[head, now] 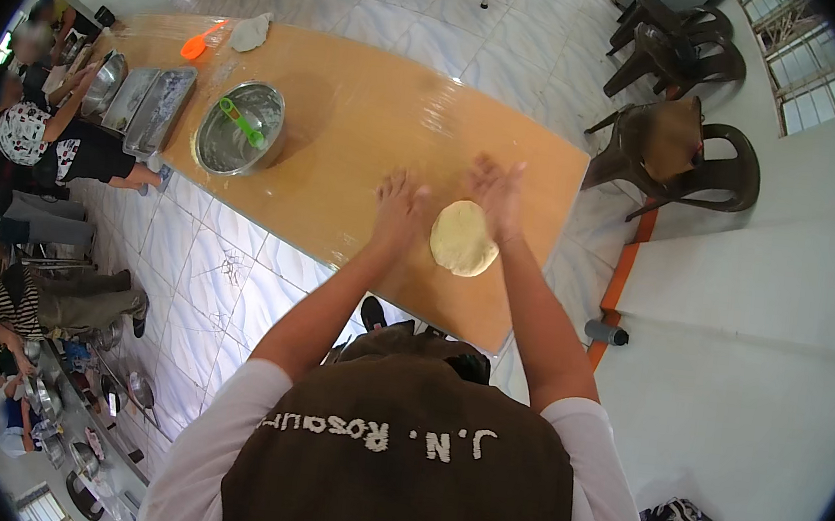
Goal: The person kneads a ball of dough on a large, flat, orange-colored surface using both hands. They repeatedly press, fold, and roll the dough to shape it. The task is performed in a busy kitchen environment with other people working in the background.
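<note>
A flat, pale round of dough (463, 239) lies on the plastic-covered wooden table (356, 111), near its right end. Just right of the dough is my right hand (497, 197), its edge close to the rim; whether it touches I cannot tell. The fingers of that hand are spread and somewhat blurred. My left hand (398, 207) is over the table to the left of the dough, apart from it, with nothing in it. Farther left stands a steel mixing bowl (237, 156) with floury residue inside. A green measuring spoon (242, 123) rests in the bowl.
At the table's far left are an orange spoon (194, 47), a whitish cloth (250, 33) and metal baking pans (161, 111). Beside them a person (30, 129) handles another steel bowl (105, 83). Plastic chairs (731, 170) stand by the right wall, near a grey tumbler (606, 333).
</note>
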Available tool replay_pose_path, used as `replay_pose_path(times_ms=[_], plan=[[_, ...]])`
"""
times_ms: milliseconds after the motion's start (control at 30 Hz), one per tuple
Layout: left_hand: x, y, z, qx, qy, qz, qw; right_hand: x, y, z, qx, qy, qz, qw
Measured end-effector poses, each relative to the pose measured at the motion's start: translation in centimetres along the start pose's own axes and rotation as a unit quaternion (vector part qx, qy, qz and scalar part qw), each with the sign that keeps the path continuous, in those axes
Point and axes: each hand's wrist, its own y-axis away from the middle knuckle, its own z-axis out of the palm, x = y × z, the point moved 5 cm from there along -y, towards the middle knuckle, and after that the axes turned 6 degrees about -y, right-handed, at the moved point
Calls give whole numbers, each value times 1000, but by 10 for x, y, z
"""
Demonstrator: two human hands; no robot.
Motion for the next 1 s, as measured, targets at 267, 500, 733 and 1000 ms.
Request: replay_pose_path(times_ms=[267, 500, 733, 1000], plan=[[99, 4, 86, -316, -86, 73, 942, -19, 30, -23, -69, -38, 217, 973], [68, 112, 77, -107, -60, 318, 940, -16, 138, 29, 121, 243, -152, 951], [73, 54, 90, -200, -52, 308, 929, 20, 69, 9, 66, 169, -121, 976], [5, 12, 35, -256, 534, -18, 806, -6, 61, -10, 152, 266, 102, 946]])
